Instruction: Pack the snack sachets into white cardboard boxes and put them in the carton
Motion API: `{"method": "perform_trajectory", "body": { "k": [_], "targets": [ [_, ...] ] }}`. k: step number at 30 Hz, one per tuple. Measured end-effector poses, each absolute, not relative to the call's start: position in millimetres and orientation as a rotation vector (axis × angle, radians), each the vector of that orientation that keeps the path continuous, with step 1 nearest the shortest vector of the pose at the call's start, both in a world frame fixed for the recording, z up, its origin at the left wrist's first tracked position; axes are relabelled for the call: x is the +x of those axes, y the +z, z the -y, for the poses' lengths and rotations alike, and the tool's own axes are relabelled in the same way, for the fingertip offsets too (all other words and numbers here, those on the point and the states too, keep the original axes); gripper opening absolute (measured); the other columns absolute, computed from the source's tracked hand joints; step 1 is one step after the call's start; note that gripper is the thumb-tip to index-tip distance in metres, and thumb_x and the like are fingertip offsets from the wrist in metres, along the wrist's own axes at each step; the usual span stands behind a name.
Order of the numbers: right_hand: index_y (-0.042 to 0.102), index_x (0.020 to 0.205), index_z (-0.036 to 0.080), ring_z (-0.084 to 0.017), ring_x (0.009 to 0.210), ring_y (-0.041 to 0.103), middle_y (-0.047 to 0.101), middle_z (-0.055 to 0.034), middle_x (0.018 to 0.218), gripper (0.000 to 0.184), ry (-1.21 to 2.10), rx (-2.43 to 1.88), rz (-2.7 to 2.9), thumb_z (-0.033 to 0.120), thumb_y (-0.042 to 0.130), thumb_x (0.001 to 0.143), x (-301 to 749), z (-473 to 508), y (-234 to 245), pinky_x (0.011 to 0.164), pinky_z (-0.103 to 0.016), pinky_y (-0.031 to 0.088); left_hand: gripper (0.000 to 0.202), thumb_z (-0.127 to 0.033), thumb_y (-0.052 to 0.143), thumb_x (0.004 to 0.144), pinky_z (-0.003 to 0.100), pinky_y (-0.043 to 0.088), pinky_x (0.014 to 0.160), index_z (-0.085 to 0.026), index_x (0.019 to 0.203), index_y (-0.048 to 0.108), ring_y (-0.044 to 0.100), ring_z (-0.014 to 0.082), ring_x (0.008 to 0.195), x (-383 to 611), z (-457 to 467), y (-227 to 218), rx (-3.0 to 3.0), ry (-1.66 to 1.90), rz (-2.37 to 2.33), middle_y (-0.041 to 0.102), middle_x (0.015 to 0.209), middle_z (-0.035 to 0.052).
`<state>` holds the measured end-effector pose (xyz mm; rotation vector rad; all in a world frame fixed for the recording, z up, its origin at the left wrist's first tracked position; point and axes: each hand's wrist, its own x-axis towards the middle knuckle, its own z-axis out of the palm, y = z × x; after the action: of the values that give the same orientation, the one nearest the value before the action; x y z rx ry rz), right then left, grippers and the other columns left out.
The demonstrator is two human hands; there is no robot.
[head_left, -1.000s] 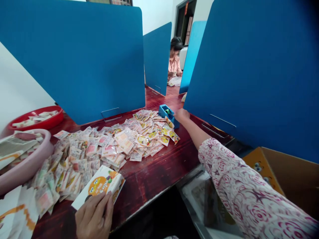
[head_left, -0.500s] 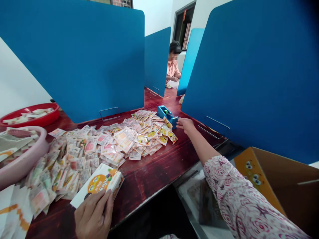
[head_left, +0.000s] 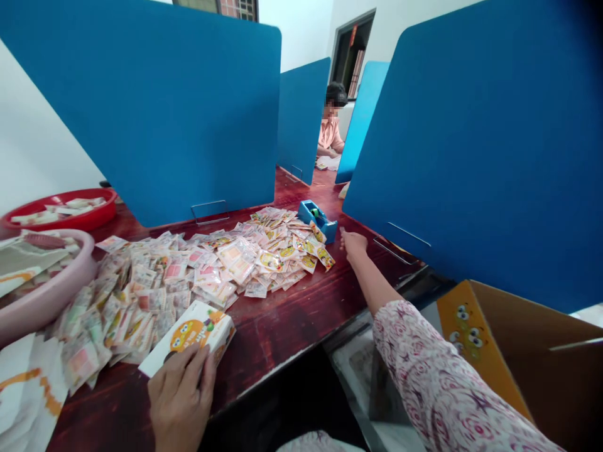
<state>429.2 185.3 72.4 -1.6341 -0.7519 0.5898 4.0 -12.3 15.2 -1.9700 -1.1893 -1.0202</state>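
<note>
Blue dividers (head_left: 141, 113) hem wood table (head_left: 292, 326); left hand (head_left: 181, 398) grips carton (head_left: 188, 336); right hand (head_left: 354, 246) curled by tape dispenser (head_left: 316, 220), grip unclear.

The room was bright and evenly lit, a flat white light with no hard direction coming off the white walls (head_left: 301, 31), and the only real darkness lay in the shadow below the near edge of the tabletop (head_left: 282, 333) and in the top right corner of the frame, where the blue partition (head_left: 471, 157) fell off into a dim vignette. Small glints showed on the plastic packets (head_left: 235, 263), and a soft sheen ran along the varnished wood toward the far edge. The wide lens bent the partitions and stretched my patterned sleeve (head_left: 438, 389) at the lower right, yet nothing looked badly blurred.
</note>
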Motion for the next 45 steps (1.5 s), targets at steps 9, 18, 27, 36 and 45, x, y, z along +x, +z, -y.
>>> {"method": "perform_trajectory", "body": {
  "k": [9,18,27,36,45],
  "targets": [
    [0.071,0.077,0.018,-0.006,0.046,0.044,0.054,0.0055,0.058,0.029,1.412,-1.028,0.949,0.041,0.083,0.067,222.2,-64.0,62.7,0.040,-0.020,0.039,0.016,-0.024,0.062,0.093,0.061,0.033,0.112,-0.025,0.101,0.075,0.053,0.0351,0.132,-3.2,28.7,22.3,-2.132,-0.965,1.526,0.068,0.131,0.0115],
    [0.075,0.094,0.018,-0.007,0.043,0.048,0.058,0.0071,0.056,0.037,1.598,-0.973,1.031,0.042,0.084,0.067,141.4,-14.2,57.4,0.042,-0.023,0.041,0.042,-0.028,0.060,0.093,0.055,0.039,0.112,-0.011,0.131,0.055,0.063,0.0319,0.120,-7.7,31.0,18.4,-2.113,-1.091,1.543,0.072,0.120,0.0180],
    [0.059,0.138,0.029,-0.007,0.048,0.047,0.055,0.0092,0.061,0.059,1.450,-1.064,1.226,0.037,0.072,0.081,137.9,3.8,35.4,0.046,-0.023,0.045,0.040,-0.029,0.056,0.094,0.057,0.033,0.114,-0.019,0.132,0.060,0.056,0.0337,0.128,-13.0,32.7,17.5,-2.225,-0.956,1.581,0.062,0.130,0.0171],
    [0.059,0.137,0.037,-0.013,0.056,0.048,0.058,0.0058,0.065,0.049,1.274,-1.042,1.427,0.037,0.065,0.088,144.2,2.5,15.3,0.063,-0.031,0.054,0.036,-0.026,0.055,0.093,0.055,0.034,0.114,-0.014,0.125,0.065,0.057,0.0330,0.126,-10.8,32.7,19.0,-2.207,-0.958,1.567,0.064,0.131,0.0159],
    [0.033,0.157,0.027,-0.017,0.065,0.061,0.067,0.0037,0.071,0.096,1.033,-1.364,1.522,0.031,0.079,0.074,158.5,-12.3,6.1,0.067,-0.029,0.056,0.033,-0.028,0.047,0.096,0.046,0.044,0.107,-0.015,0.118,0.067,0.061,0.0274,0.120,-36.5,11.5,44.5,-2.243,-1.116,1.804,0.069,0.124,0.0137]
  ]
}}
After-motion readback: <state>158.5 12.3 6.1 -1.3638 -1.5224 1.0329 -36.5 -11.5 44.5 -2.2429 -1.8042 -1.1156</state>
